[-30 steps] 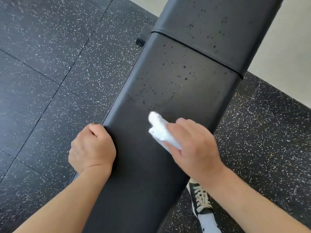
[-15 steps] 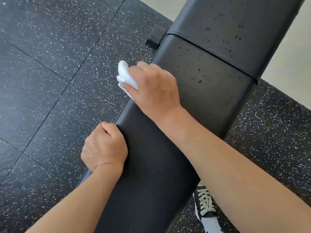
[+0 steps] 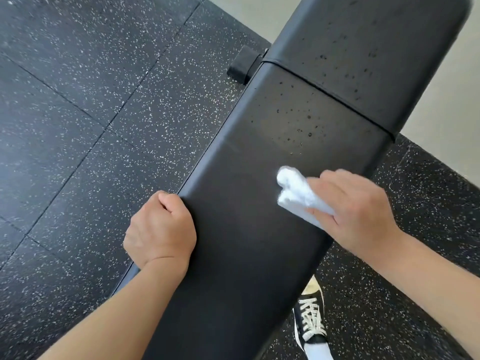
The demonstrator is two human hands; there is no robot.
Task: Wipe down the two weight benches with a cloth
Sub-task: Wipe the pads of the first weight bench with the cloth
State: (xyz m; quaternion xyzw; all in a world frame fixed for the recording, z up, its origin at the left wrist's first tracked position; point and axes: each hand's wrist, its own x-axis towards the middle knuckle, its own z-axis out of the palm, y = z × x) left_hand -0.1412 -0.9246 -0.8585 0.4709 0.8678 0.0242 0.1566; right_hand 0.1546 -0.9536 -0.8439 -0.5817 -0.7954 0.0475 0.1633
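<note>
Overhead, a black padded weight bench (image 3: 246, 242) is seen running diagonally from the near edge of the frame to the far right; a folded white cloth (image 3: 296, 194) is pressed flat on its long pad, towards the pad's right side, and is held there by the right hand (image 3: 355, 211), whose fingers are curled over the cloth with the bunched end left sticking out to the left; the left hand (image 3: 161, 229) is curled into a loose fist against the pad's left edge, its fingers tucked down over the side, though whether the edge is actually gripped cannot be told; small droplets (image 3: 298, 120) are scattered across the far part of the long pad and over the shorter second pad (image 3: 368, 55) beyond the seam, while the surface near the hands is shown plain and matte; a black bracket (image 3: 242, 64) is seen jutting from the frame at the seam's left end; speckled black rubber flooring (image 3: 91, 113) is laid beneath, with pale floor (image 3: 446, 105) at the far right; a black laced sneaker (image 3: 310, 320) is planted near the bench's right side.
</note>
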